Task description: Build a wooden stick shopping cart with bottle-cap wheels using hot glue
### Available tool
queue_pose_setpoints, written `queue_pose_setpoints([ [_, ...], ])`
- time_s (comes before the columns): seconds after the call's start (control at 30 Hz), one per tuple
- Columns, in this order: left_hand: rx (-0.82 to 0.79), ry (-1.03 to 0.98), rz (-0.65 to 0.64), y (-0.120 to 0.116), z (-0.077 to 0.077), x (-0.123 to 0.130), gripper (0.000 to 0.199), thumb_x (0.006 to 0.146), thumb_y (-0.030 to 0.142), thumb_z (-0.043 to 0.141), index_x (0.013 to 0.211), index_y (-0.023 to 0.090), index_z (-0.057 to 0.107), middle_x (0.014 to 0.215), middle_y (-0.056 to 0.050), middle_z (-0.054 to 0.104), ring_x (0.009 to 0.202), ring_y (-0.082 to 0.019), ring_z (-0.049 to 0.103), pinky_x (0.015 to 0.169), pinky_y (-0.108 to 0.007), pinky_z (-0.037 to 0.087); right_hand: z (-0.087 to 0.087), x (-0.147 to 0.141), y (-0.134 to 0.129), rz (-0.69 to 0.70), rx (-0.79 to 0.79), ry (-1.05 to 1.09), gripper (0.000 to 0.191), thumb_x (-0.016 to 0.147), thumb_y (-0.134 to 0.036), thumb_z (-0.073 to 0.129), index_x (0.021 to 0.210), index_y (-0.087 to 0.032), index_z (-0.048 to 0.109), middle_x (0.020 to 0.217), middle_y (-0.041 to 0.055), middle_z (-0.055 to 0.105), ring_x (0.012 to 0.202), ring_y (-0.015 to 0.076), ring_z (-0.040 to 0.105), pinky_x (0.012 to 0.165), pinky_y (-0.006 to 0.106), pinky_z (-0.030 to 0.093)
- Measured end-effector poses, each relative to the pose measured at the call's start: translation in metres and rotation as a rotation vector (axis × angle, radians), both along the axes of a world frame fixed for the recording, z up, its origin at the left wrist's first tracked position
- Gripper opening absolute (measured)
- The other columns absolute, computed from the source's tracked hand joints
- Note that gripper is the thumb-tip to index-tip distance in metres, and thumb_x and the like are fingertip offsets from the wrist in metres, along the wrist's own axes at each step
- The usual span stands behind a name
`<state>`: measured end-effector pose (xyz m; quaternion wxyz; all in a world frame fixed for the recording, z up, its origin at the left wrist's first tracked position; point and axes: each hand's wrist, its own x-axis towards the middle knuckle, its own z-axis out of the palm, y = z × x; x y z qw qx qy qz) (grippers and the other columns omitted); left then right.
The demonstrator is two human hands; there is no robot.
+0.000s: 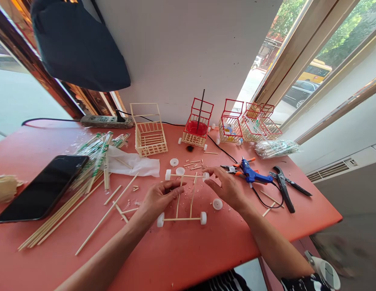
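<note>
A small wheeled chassis of wooden sticks (pixel 192 199) lies on the red table in front of me. It has two long sticks, a cross stick at each end and white wheels on the cross sticks' ends. My left hand (pixel 160 198) closes thumb and fingers on the left long stick, near its far end. At the far right corner, my right hand (pixel 229 188) has thumb and index finger around a white wheel (pixel 206 176). Loose white wheels lie close by, one (pixel 217 204) below my right hand and one (pixel 174 162) beyond the far cross stick.
A blue glue gun (pixel 251 171) and pliers (pixel 285 188) lie at right. Skewers (pixel 66 214), a black phone (pixel 44 188) and packaged chopsticks (pixel 98 161) are at left. Along the wall stand a plain stick cart (pixel 150 139) and several red-trimmed ones (pixel 195 137). Stick offcuts are scattered about.
</note>
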<state>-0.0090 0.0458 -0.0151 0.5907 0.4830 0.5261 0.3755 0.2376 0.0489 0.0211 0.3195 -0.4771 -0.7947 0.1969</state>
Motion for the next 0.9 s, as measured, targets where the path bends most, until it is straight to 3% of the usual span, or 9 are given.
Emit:
queue_pose_setpoints([
  [0.3,-0.047,-0.143,0.089,-0.007,0.007,-0.009,0.063,0.055,0.057,0.090,0.102,0.018,0.076,0.102,-0.010,0.078,0.101,-0.027,0.070,0.084,-0.033,0.057,-0.001,-0.001,0.000,0.015,0.010,0.001,0.018,0.102,-0.031,0.058,0.118,-0.024,0.064,0.114,0.0062,0.073,0.102,0.0203,0.067,0.091,0.032,0.051],
  [0.47,-0.007,-0.024,0.125,-0.009,0.016,-0.021,0.061,0.065,0.056,0.084,0.112,0.019,0.071,0.108,-0.011,0.076,0.089,-0.024,0.071,0.070,-0.031,0.056,-0.002,0.000,0.000,0.011,0.020,-0.004,0.019,0.102,-0.032,0.058,0.118,-0.023,0.064,0.111,0.0061,0.072,0.101,0.0201,0.067,0.092,0.032,0.051],
  [0.57,0.169,0.159,0.190,-0.007,0.023,-0.029,0.056,0.073,0.053,0.075,0.120,0.022,0.067,0.117,-0.010,0.072,0.092,-0.024,0.069,0.075,-0.036,0.058,-0.003,0.001,0.001,0.003,0.015,-0.013,0.020,0.102,-0.033,0.058,0.118,-0.024,0.065,0.111,0.0061,0.072,0.101,0.0202,0.066,0.092,0.033,0.051],
  [0.7,0.603,0.567,0.234,-0.008,0.035,-0.035,0.044,0.086,0.038,0.062,0.128,0.027,0.065,0.131,-0.008,0.065,0.117,-0.030,0.062,0.101,-0.047,0.050,-0.003,0.001,0.002,0.004,0.008,-0.014,0.021,0.102,-0.034,0.057,0.119,-0.024,0.065,0.112,0.0063,0.072,0.101,0.0203,0.066,0.092,0.033,0.052],
  [0.8,0.892,0.729,0.160,-0.007,0.047,-0.035,0.031,0.095,0.033,0.055,0.122,0.027,0.070,0.130,-0.009,0.067,0.129,-0.032,0.053,0.113,-0.049,0.040,-0.004,0.000,0.003,0.009,0.006,-0.014,0.021,0.102,-0.034,0.057,0.119,-0.023,0.065,0.111,0.0070,0.072,0.100,0.0209,0.066,0.092,0.034,0.052],
  [0.9,0.994,0.769,0.017,0.000,0.057,-0.029,0.028,0.099,0.033,0.053,0.117,0.026,0.073,0.125,-0.008,0.071,0.129,-0.033,0.053,0.111,-0.050,0.038,-0.004,0.000,0.003,0.001,-0.004,-0.018,0.021,0.102,-0.033,0.057,0.119,-0.024,0.065,0.113,0.0073,0.072,0.100,0.0215,0.066,0.092,0.035,0.052],
])
